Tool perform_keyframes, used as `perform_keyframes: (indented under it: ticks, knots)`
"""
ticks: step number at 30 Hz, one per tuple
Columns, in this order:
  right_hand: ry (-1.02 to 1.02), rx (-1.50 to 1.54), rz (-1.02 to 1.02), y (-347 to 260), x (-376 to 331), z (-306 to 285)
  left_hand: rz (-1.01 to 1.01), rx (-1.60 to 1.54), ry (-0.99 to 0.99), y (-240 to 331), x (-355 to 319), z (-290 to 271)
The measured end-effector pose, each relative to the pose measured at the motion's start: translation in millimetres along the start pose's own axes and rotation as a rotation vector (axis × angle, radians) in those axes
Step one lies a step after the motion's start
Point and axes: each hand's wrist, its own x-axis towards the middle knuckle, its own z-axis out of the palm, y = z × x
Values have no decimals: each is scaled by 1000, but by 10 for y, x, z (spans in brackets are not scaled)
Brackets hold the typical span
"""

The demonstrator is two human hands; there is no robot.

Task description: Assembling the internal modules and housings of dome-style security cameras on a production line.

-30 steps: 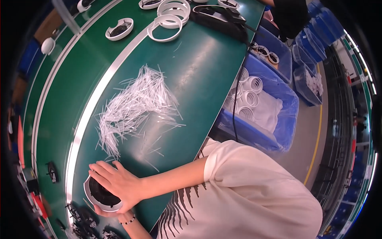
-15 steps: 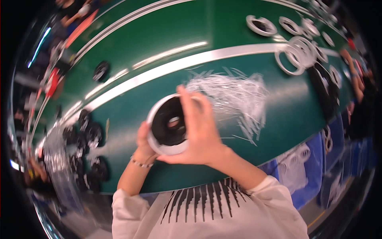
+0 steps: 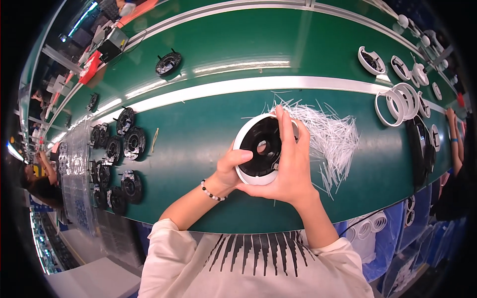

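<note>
Between my two hands, above the green table, is a round white housing (image 3: 244, 136) with a black disc-shaped part (image 3: 258, 158) seated inside it. The black part has a round hole in its middle. My left hand (image 3: 229, 166) grips the housing's left side, its thumb bent over the rim onto the black part. My right hand (image 3: 293, 159) holds the right side, fingers stretched up along the rim and thumb at the lower edge. Just behind my right hand lies a loose heap of thin white strips (image 3: 333, 141).
Several black round assemblies (image 3: 133, 143) stand at the left beside clear plastic trays (image 3: 77, 174). White rings (image 3: 397, 107) are stacked at the far right, near white housings (image 3: 371, 62). Another black assembly (image 3: 169, 63) sits beyond the metal strip. Other people's arms (image 3: 454, 136) show at the sides.
My view has steadied and turned, so the table's contents sit further right. My left thumb now lies over the rim on the black part. Both hands still hold the housing.
</note>
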Motion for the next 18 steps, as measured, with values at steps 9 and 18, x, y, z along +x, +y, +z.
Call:
perform_keyframes:
  ticks: [9,18]
  knots:
    - [109,79,-129,421,68,-207,-21,-264,298,63,628,11]
    - [151,-868,177,2114,-245,-1810,105,127,500,764,1950,-907]
